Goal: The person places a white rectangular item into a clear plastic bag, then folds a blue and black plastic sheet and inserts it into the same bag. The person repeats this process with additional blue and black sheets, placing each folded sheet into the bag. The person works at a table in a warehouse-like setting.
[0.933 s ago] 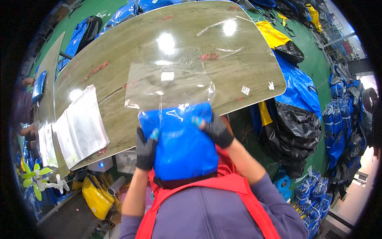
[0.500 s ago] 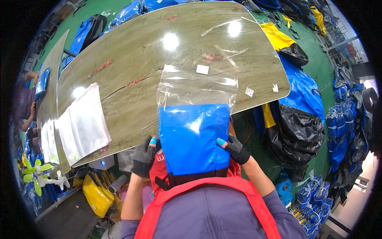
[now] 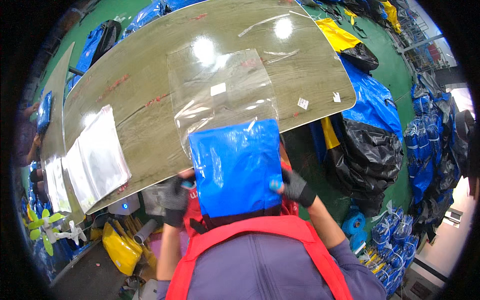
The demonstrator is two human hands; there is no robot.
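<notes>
Blue folded fabric piece (image 3: 235,167) sits half inside a clear plastic bag (image 3: 222,92) at the centre of the frame, its lower end hanging off the near edge of the long wood-grain table (image 3: 135,85). Gloved left hand (image 3: 176,194) grips its left edge and gloved right hand (image 3: 294,186) pinches its right edge, fingers curled closed on it. Flat clear bags in a stack (image 3: 97,157) lie at the left of the frame; black plastic sacks (image 3: 372,155) sit at the right.

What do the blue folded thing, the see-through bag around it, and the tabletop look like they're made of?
Blue folded item: glossy coated fabric or plastic sheet, judging by its sheen. Clear bag: thin transparent plastic film, with creases and glare. Tabletop: wood-grain laminate, probably; smooth and reflective.
</notes>
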